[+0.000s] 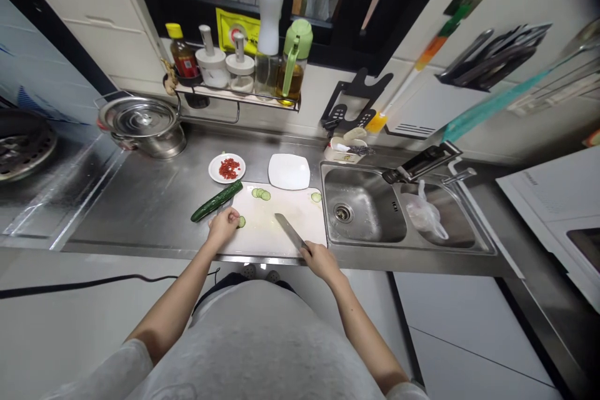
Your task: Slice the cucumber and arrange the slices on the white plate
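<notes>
My right hand (320, 260) is wrapped round the handle of a kitchen knife (289, 229), its blade low over the white cutting board (262, 240) and pointing up-left. At the board's left edge my left hand (224, 225) is closed, fingertips pinching a cucumber slice (242, 222). Several overlapping cucumber slices (261, 194) lie near the board's far edge, and one cut piece of cucumber (316, 197) rests in its far right corner. A long dark green cucumber (216, 201) lies slanted beside the board, just beyond my left hand.
Behind the board stand a plate of chopped red pieces (215, 169) and a white square plate (289, 170). On the right is a steel sink (370, 225) with a faucet (422, 162). A lidded pot (159, 134) stands far left, below a rack (262, 99) of seasoning bottles.
</notes>
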Demonstrator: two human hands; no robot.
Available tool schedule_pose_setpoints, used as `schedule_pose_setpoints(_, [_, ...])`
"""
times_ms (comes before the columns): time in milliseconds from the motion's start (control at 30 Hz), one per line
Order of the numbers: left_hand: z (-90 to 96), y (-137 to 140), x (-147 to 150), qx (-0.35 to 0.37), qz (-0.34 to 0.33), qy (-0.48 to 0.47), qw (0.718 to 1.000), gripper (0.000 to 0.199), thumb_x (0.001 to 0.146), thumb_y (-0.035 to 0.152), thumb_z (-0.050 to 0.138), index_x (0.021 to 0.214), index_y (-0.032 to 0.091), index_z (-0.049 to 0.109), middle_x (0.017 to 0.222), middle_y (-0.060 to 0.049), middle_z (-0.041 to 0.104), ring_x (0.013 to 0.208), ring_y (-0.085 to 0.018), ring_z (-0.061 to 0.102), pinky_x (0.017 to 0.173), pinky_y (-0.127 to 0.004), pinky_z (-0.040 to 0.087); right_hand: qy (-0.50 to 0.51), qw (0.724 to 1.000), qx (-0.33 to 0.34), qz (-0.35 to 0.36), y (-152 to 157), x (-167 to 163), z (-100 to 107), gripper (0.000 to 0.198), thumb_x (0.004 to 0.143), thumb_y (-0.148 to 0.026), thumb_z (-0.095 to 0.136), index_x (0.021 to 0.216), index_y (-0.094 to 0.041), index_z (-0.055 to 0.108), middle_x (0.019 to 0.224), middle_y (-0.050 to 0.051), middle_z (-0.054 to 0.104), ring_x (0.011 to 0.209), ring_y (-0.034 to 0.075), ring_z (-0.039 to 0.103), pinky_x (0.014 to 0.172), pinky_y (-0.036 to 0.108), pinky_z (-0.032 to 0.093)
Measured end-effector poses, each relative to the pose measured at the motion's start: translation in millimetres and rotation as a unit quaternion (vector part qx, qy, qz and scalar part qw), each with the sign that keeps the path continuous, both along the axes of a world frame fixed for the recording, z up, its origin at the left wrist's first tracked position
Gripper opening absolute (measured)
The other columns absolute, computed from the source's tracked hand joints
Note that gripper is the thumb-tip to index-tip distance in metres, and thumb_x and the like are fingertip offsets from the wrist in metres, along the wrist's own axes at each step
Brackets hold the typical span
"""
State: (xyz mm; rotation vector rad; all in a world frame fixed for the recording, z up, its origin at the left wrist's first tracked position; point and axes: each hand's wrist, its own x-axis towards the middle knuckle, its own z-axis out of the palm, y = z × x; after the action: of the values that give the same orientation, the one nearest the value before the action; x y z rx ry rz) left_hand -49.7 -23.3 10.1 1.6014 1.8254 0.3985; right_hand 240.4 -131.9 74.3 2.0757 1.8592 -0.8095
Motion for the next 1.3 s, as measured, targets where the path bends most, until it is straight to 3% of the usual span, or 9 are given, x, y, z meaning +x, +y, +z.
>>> schedule_pose_setpoints(333, [-4.7,-1,-18,0.004,0.021,0.049,0.999,0.015,0.079,0.027,0.053,0.089,0.023,0.063,0.083,0.001,0.071,0.084,-0.019,0.063,0.085,-0.034,0.038,0.006,1.000,-0.001,0.008,3,-1,-2,0.031,0.098,-0.036,0.036,0.103,-0.022,0.063,0.100,0.007,0.070,0.094,0.019,0.063,0.064,0.024,0.030])
schedule_pose_setpoints(667, [-2.6,-4,-15,0.017,-0.043,0.133,0.990,0.019,0.082,0.022,0.048,0.089,0.021,0.065,0.093,-0.008,0.071,0.094,-0.027,0.062,0.082,-0.038,0.036,0.006,1.000,0.005,0.000,5,1,-1,0.031,0.096,-0.036,0.037,0.102,-0.021,0.064,0.100,0.008,0.070,0.094,0.021,0.063,0.063,0.025,0.030])
schedule_pose_setpoints(867, [0.6,-4,-12,0.015,-0.046,0.152,0.987,0.021,0.084,0.022,0.046,0.091,0.021,0.067,0.098,-0.009,0.070,0.099,-0.027,0.060,0.083,-0.038,0.035,0.016,1.000,0.010,-0.012,2,4,-4,0.031,0.096,-0.035,0.038,0.101,-0.020,0.064,0.099,0.009,0.070,0.092,0.020,0.063,0.064,0.025,0.031])
schedule_pose_setpoints(1033, [0.0,0,3,0.055,-0.032,0.146,0.987,0.022,0.083,0.024,0.051,0.098,0.023,0.067,0.103,-0.008,0.067,0.101,-0.026,0.058,0.085,-0.037,0.035,0.016,1.000,0.013,-0.023,2,5,-6,0.031,0.095,-0.035,0.037,0.099,-0.021,0.064,0.098,0.009,0.070,0.092,0.021,0.063,0.064,0.026,0.030])
schedule_pose_setpoints(1300, [-1.7,29,59,0.126,-0.106,0.127,0.978,0.038,0.089,0.026,0.047,0.124,0.027,0.059,0.124,-0.010,0.057,0.113,-0.027,0.050,0.095,-0.041,0.033,0.027,0.998,0.021,-0.043,4,3,-5,0.029,0.095,-0.034,0.038,0.100,-0.021,0.064,0.100,0.009,0.070,0.093,0.021,0.063,0.064,0.025,0.031])
